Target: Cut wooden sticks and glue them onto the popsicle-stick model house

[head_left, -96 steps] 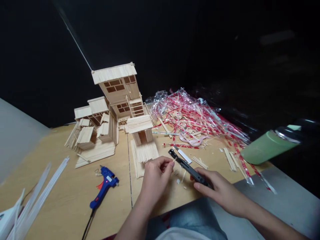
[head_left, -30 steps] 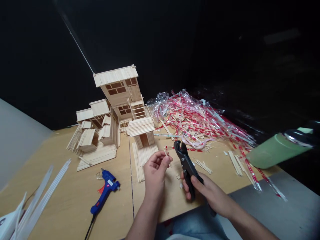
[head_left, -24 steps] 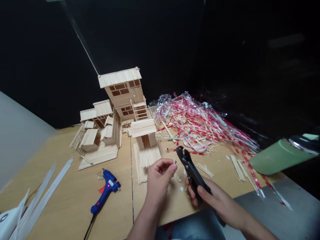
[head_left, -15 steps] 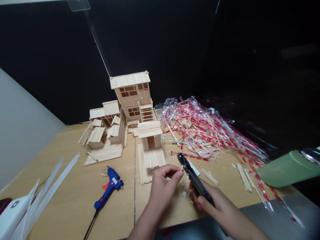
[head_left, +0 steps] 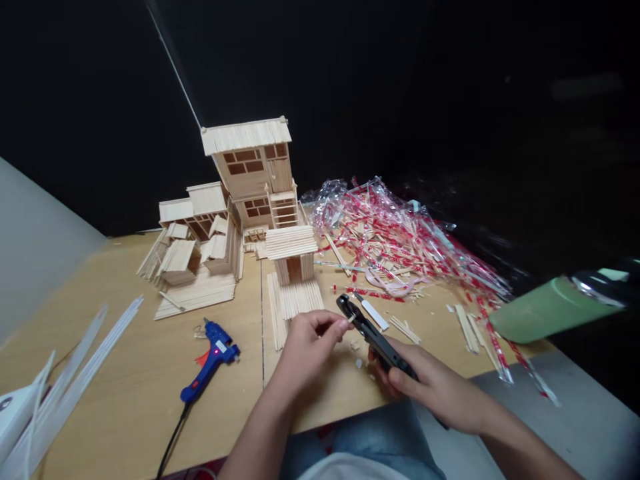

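Observation:
My left hand [head_left: 317, 337] pinches a short piece of wooden stick [head_left: 351, 319] between thumb and fingertips. The stick's end is at the jaws of black pliers [head_left: 375, 340], possibly cutters; whether the jaws touch it I cannot tell. Wrapped around the handles, my right hand [head_left: 425, 373] holds the pliers slanting up to the left. Just beyond my left hand stands a small stick-built gatehouse [head_left: 291, 250] with a stick deck [head_left: 303, 298]. Behind it rises a two-storey wooden model house [head_left: 250, 167]. Small wood scraps [head_left: 355, 345] lie under my hands.
A blue glue gun [head_left: 213, 357] with a cord lies left. Clear glue sticks [head_left: 110, 350] are at far left. A white-handled knife [head_left: 373, 312] and cut sticks [head_left: 405, 329] lie near the pliers. Red-and-clear wrappers [head_left: 400, 233] heap behind; a green bottle [head_left: 550, 310] is right.
The whole view has shifted, so the scene sits a little higher and further left. The pliers' jaws and the pinched stick are closer together; both hands keep their holds.

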`<state>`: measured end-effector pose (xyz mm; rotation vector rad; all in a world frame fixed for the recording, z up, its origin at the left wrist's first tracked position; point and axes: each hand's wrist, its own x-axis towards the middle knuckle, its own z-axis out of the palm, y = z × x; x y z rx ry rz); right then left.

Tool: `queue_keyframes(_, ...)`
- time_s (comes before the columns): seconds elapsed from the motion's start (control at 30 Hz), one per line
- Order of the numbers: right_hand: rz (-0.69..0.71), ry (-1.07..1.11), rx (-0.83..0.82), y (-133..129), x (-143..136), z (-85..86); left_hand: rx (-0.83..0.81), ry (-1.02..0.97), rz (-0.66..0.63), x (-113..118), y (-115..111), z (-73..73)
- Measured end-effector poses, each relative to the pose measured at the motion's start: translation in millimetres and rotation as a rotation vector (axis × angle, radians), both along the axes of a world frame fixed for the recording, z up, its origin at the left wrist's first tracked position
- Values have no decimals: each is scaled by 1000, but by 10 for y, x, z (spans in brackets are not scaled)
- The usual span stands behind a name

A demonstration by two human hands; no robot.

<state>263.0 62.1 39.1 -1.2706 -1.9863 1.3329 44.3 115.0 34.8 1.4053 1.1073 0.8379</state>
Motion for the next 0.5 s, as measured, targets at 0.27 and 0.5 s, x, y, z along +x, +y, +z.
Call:
queue_keyframes(0.27,4,-31,23,34,7,21,5,-19,-16,-29,37,15)
queue_keyframes(0.5,-45,-90,34,-1,15,-49,43,80,9,-16,1,17)
